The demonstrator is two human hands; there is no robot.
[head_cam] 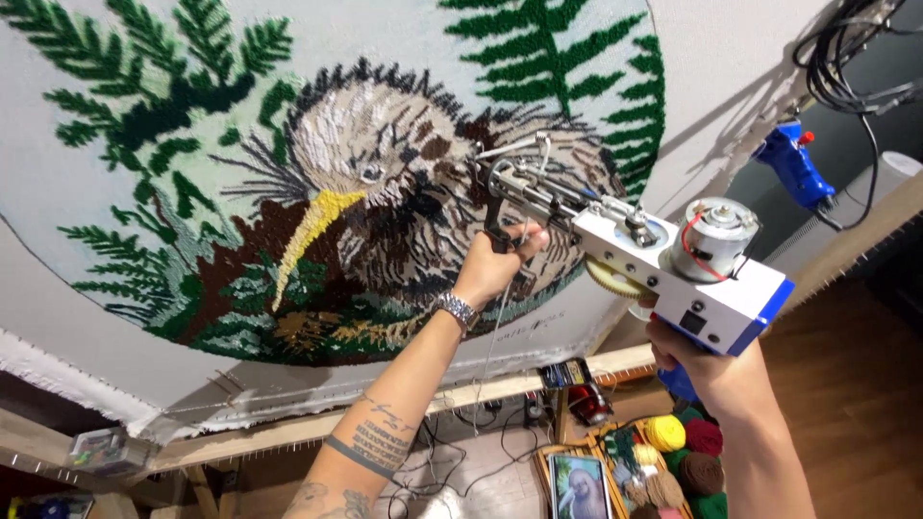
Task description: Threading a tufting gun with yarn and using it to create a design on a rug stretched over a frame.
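While both hands grip the tufting gun [663,259], left hand [495,269] w/ front handle, right hand [707,370] rear, the bird rug [385,192] looks nearly filled; border prob left.

We are holding a white and blue tufting gun [663,259] level, its needle end pressing into the brown bird near the centre of the tufted cloth [115,183].

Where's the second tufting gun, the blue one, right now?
In the head view the blue tufting gun hangs at the upper right, beside the cloth frame, under black cables, above the white gun.
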